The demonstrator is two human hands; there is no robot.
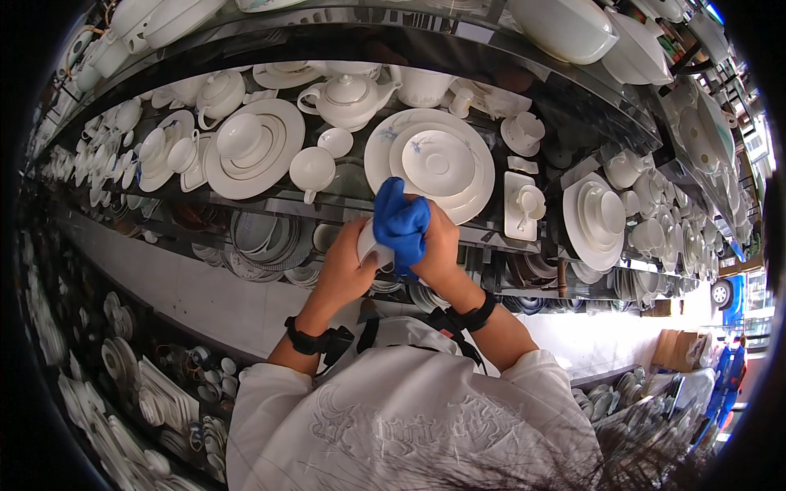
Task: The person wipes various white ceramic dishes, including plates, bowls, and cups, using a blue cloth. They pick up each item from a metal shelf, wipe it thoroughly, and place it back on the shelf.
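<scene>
Between my hands, just off the front edge of the shelf, is a white ceramic piece (366, 244), mostly covered. My left hand (345, 265) grips its left side. A crumpled blue cloth (402, 224) lies over it, and my right hand (441, 240) holds the cloth against the piece. What shape the piece has, I cannot tell. Right beyond the cloth stands a stack of white plates with blue floral marks (439, 161). A white cup (312, 170) and a small bowl (336, 143) sit to the left of that stack.
The dark shelf's front edge (491, 240) runs before me, with an upper shelf (381, 46) overhanging it. On the shelf stand a teapot (349, 101), gold-rimmed plates (255, 147) and a rectangular tray with a cup (521, 205). More plates (270, 239) lie below. Crowded crockery (166, 399) is behind me.
</scene>
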